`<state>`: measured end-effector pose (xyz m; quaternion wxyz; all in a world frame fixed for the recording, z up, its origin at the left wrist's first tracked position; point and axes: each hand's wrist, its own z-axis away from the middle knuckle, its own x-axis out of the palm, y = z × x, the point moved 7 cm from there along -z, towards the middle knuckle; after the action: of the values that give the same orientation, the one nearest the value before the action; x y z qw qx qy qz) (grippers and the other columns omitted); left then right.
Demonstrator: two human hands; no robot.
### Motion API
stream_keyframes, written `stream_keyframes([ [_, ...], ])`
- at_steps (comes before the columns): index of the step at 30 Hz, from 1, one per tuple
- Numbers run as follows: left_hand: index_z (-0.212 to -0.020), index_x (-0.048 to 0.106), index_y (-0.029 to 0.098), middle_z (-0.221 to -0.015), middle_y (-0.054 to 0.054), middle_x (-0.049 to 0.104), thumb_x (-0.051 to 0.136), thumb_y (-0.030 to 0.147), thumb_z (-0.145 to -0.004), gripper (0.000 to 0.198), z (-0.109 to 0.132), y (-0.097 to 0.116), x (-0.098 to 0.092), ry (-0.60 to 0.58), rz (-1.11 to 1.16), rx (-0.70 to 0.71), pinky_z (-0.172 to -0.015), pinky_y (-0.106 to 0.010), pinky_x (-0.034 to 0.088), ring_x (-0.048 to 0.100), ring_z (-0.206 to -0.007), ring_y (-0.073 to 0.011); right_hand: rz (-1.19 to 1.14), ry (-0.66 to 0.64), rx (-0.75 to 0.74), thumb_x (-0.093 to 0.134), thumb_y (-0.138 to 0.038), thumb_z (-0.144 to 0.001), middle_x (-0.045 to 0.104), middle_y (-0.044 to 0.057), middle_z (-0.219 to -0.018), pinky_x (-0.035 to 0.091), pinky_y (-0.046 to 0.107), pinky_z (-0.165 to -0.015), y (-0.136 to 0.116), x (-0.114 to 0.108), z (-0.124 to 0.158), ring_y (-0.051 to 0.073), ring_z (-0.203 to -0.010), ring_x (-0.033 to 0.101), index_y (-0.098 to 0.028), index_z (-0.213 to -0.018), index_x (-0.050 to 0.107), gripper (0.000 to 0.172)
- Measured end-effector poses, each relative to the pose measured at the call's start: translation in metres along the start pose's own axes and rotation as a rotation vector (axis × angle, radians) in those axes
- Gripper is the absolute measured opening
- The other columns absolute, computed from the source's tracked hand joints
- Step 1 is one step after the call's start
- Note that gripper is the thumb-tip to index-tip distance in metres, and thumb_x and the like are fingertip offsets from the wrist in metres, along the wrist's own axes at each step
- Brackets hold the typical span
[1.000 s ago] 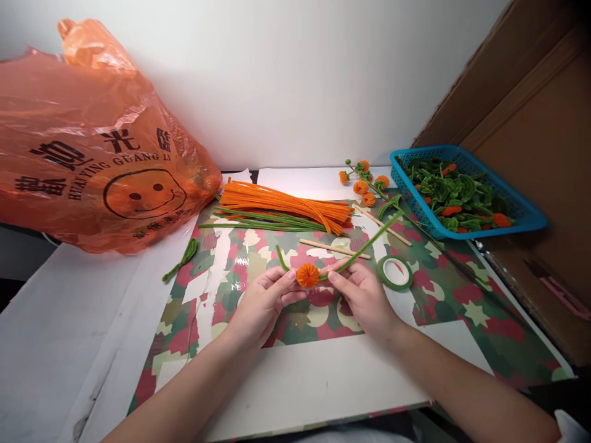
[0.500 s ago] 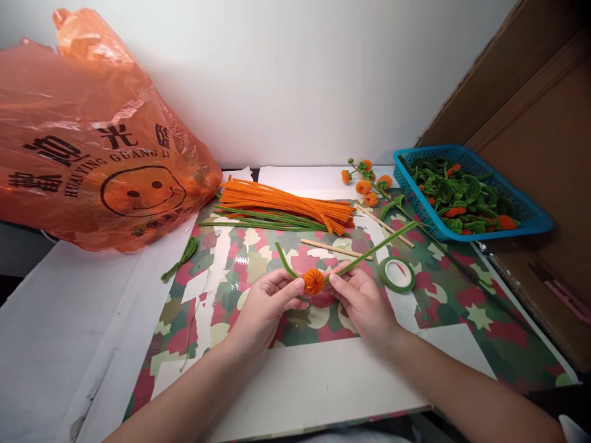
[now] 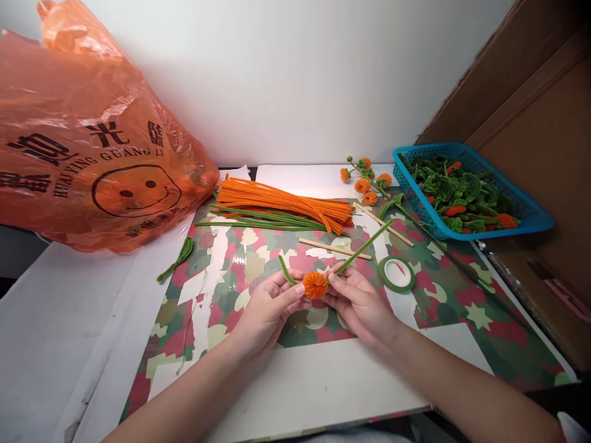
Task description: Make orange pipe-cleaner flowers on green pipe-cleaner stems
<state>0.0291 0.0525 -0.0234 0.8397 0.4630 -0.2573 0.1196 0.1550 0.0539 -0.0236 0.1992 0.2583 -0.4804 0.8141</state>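
Note:
An orange pipe-cleaner pompom sits between my two hands above the patterned mat. A green pipe cleaner runs through it, its long end slanting up to the right and a short end sticking out to the left. My left hand pinches the pompom and short green end from the left. My right hand pinches the green stem right beside the pompom. Both hands have their fingers closed.
A bundle of orange pipe cleaners and green ones lies behind. Wooden sticks, a green tape roll, finished orange flowers, a blue basket and an orange plastic bag surround the hands.
The pompom and both hands have shifted slightly right and toward me. The long green end has swung a little lower and shorter in view.

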Motion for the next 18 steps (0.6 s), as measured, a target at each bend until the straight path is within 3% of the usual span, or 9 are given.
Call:
stream_keyframes([
  [8,-0.09,0.065,0.016,-0.079,-0.002,0.07,0.08,0.031,-0.069,0.029,0.002,0.003,-0.003,0.079,-0.079,-0.005,-0.065,-0.018,0.052,0.063,-0.071,-0.0107,0.073,-0.003,-0.078,0.077,-0.035,-0.071,0.064,-0.001,-0.081,0.052,0.029,-0.077,-0.002,0.0,0.003,0.014,-0.079,0.063,-0.02,-0.08,0.057,0.026],
  [12,-0.089,0.067,0.016,-0.079,-0.002,0.07,0.08,0.03,-0.068,0.028,0.002,0.005,-0.005,0.123,-0.138,0.012,-0.065,-0.019,0.052,0.064,-0.072,-0.0119,0.207,0.072,-0.177,0.083,-0.034,-0.062,0.064,-0.001,-0.077,0.052,0.026,-0.069,-0.007,-0.006,0.003,0.014,-0.075,0.062,-0.02,-0.076,0.058,0.032],
  [18,-0.087,0.068,0.015,-0.071,-0.001,0.068,0.081,0.034,-0.066,0.031,0.003,0.007,-0.009,0.147,-0.118,0.022,-0.062,-0.019,0.053,0.064,-0.066,-0.0116,0.276,0.138,-0.231,0.084,-0.036,-0.058,0.063,-0.001,-0.075,0.053,0.027,-0.072,-0.01,-0.013,0.001,0.014,-0.076,0.062,-0.021,-0.074,0.058,0.035],
])
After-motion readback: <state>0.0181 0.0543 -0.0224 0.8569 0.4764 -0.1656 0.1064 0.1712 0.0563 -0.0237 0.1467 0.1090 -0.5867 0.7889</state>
